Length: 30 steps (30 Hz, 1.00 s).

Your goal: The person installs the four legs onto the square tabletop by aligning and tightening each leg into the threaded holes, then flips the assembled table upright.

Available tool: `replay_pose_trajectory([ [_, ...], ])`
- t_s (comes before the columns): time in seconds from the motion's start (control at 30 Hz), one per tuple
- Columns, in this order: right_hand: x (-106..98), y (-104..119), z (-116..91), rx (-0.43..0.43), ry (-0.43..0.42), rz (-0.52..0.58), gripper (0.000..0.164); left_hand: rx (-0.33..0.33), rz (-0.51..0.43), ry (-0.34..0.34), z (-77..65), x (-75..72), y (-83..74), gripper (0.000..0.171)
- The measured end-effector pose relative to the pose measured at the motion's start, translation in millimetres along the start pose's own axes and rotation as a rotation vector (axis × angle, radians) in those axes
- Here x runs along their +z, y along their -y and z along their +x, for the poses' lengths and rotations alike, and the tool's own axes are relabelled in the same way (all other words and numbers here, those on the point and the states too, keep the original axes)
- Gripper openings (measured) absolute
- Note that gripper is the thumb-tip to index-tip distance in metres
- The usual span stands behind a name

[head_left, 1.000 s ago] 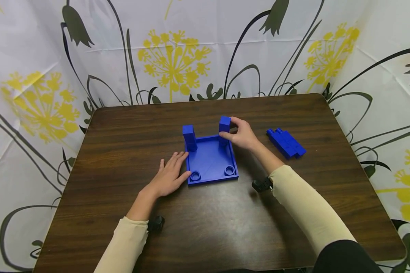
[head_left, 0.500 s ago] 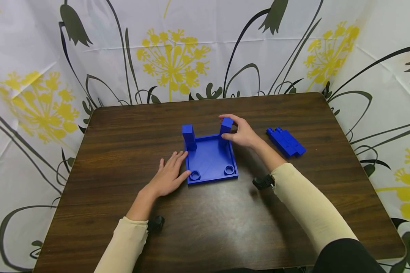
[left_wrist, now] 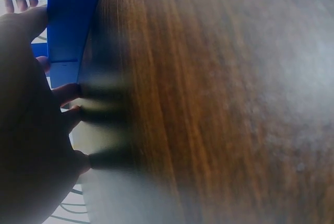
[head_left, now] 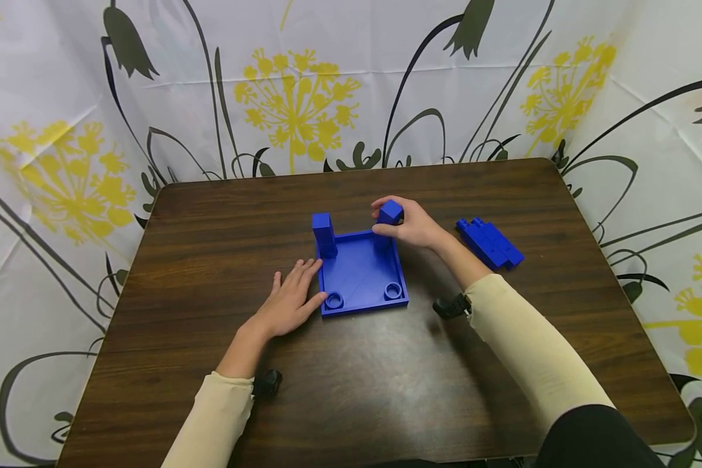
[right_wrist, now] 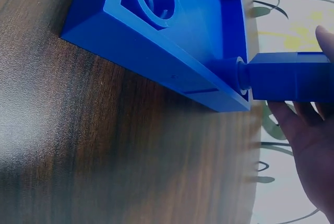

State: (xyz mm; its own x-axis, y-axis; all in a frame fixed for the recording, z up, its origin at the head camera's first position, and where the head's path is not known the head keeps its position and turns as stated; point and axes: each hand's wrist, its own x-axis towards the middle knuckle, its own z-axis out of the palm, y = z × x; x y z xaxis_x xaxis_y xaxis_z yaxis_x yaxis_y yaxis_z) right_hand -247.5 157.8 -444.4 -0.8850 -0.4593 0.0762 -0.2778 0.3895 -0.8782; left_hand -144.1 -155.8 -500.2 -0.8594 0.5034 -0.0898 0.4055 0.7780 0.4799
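A blue square tray-like base (head_left: 363, 270) with a raised rim lies on the table, round sockets (head_left: 392, 292) in its two near corners. One blue square post (head_left: 324, 235) stands upright in the far left corner. Over the far right corner, my right hand (head_left: 414, 224) grips a second blue post (right_wrist: 292, 77) between thumb and fingers. In the right wrist view its narrow end sits at the corner socket, and a little of the threaded-looking neck shows. My left hand (head_left: 289, 304) lies flat with spread fingers, thumb and fingertips touching the base's left side.
Two more blue posts (head_left: 490, 244) lie side by side on the dark wooden table (head_left: 210, 227), right of my right hand. A flower-patterned white cloth (head_left: 351, 84) hangs behind and around the table.
The post in my right hand has turned about its upright axis, its top now angled differently. My right fingers have shifted round behind it. My left hand and the base have stayed put.
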Motion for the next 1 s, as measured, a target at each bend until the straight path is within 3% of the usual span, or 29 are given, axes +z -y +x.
replay_pose_trajectory([
  [0.23, 0, 4, 3, 0.079, -0.031, -0.126, 0.045, 0.008, 0.005, -0.011, 0.6, 2.3, 2.4, 0.070],
  [0.6, -7, 7, 3, 0.065, 0.098, -0.078, 0.052, 0.012, -0.009, -0.013, -0.2, 0.1, -0.6, 0.069],
  [1.0, 4, 3, 3, 0.088, -0.077, -0.203, 0.052, 0.000, 0.006, 0.015, 0.1, -2.0, -0.6, 0.070],
])
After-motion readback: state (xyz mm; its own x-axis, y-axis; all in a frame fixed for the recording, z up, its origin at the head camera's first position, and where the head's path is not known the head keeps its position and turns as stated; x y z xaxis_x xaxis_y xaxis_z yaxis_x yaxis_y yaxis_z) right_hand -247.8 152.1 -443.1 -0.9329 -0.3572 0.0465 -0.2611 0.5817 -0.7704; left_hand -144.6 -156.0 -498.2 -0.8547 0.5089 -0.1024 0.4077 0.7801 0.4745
